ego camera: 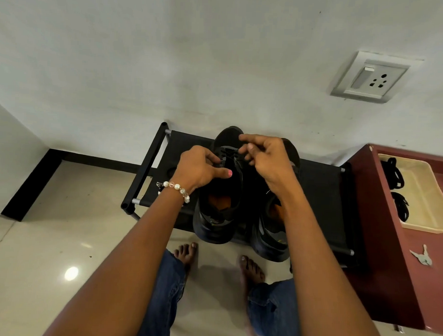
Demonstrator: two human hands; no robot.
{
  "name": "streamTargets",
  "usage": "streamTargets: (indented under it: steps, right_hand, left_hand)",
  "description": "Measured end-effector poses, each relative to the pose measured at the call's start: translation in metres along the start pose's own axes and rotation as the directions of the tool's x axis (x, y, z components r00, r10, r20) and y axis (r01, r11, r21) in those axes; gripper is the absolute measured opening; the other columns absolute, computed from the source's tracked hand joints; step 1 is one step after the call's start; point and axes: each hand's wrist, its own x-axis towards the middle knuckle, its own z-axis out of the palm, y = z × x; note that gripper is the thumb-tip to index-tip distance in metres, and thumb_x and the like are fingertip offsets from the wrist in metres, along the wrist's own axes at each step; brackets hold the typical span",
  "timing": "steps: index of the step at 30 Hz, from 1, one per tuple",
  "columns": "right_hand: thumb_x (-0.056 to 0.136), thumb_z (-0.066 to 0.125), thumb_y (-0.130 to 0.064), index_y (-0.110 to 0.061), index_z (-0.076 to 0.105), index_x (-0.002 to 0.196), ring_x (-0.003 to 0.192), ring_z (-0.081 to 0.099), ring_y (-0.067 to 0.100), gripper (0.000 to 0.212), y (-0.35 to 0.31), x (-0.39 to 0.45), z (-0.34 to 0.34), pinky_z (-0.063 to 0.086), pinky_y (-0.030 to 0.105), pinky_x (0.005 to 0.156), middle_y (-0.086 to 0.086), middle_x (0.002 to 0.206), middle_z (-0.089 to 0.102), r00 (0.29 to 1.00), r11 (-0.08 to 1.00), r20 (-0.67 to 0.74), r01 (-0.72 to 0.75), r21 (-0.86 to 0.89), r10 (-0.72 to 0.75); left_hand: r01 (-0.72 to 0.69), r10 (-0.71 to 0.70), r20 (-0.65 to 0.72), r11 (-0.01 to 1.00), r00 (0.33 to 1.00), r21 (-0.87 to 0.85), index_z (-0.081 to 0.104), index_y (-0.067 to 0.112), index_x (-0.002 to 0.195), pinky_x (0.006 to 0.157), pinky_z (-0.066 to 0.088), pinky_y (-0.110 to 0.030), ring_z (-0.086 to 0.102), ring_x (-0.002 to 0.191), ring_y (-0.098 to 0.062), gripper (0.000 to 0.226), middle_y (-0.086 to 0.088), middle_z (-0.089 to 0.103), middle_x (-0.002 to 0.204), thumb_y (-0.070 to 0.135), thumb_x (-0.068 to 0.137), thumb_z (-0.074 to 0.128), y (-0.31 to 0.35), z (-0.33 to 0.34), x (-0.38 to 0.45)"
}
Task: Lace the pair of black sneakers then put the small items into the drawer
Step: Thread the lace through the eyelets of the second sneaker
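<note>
black sneakers (218,193) crowd rack (322,196); keys (422,256) lie beside open drawer (420,195).

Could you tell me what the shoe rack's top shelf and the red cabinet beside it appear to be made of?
The shoe rack looks like matte black fabric stretched between metal tubes: grey tube ends show at its corners, joined by black, probably plastic, connectors. The red cabinet seems to be laminated or painted board: a flat, even maroon surface with a slight sheen, though wood beneath is only a guess.

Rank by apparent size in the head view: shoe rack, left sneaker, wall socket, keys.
1. shoe rack
2. left sneaker
3. wall socket, though it sits farther from the camera
4. keys
</note>
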Motion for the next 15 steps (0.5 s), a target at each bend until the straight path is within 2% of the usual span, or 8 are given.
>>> streamTargets:
  steps: [3,7,9,11,15]
  right_hand:
    - [0.095,0.057,-0.003,-0.010,0.063,0.104,0.064,0.066,0.005,0.014,0.002,0.000,0.014,0.050,0.012,0.063,0.003,0.084,0.073,0.997,0.986,-0.042,0.064,-0.155,-0.071]
    - [0.088,0.069,-0.008,-0.009,0.075,0.093,0.080,0.066,0.009,0.007,0.005,0.002,0.022,0.051,0.017,0.078,0.003,0.087,0.073,0.989,0.949,-0.101,0.069,-0.308,-0.104]
    - [0.087,0.072,-0.011,-0.008,0.076,0.093,0.084,0.065,0.012,0.009,0.007,0.002,0.024,0.048,0.018,0.076,0.006,0.089,0.072,0.996,0.922,-0.066,0.026,-0.385,-0.056]
    - [0.086,0.073,-0.012,-0.008,0.077,0.094,0.082,0.062,0.011,0.010,0.007,0.003,0.025,0.045,0.015,0.072,0.007,0.089,0.072,0.999,0.926,-0.046,-0.021,-0.377,0.003]
    - [0.084,0.075,-0.014,-0.009,0.078,0.092,0.086,0.065,0.014,0.009,0.004,0.008,0.031,0.050,0.024,0.078,0.008,0.089,0.073,0.999,0.904,-0.032,-0.043,-0.425,0.033]
  left_hand:
    - [-0.045,0.049,-0.034,0.993,0.998,0.106,0.069,0.013,0.112,0.080,0.055,-0.029,0.065,0.090,-0.015,0.049,-0.004,0.069,0.101,0.033,0.070,0.084,-0.002,0.006,-0.003]
    - [-0.067,0.075,-0.063,0.990,0.995,0.120,0.069,0.016,0.115,0.084,0.056,-0.034,0.066,0.091,-0.016,0.039,-0.003,0.071,0.101,0.028,0.078,0.078,-0.003,0.005,-0.003]
    - [-0.062,0.069,-0.071,0.994,0.995,0.089,0.070,0.020,0.115,0.088,0.056,-0.037,0.066,0.094,-0.016,0.037,-0.002,0.072,0.101,0.026,0.079,0.077,-0.004,0.004,-0.002]
    - [-0.048,0.054,-0.085,0.997,0.995,0.063,0.071,0.023,0.112,0.089,0.055,-0.039,0.066,0.096,-0.016,0.035,0.000,0.072,0.100,0.026,0.078,0.076,-0.006,0.002,-0.001]
    - [-0.033,0.037,-0.109,0.999,0.993,0.031,0.072,0.024,0.110,0.090,0.055,-0.040,0.065,0.097,-0.017,0.031,0.000,0.071,0.103,0.026,0.080,0.075,-0.006,0.002,-0.001]
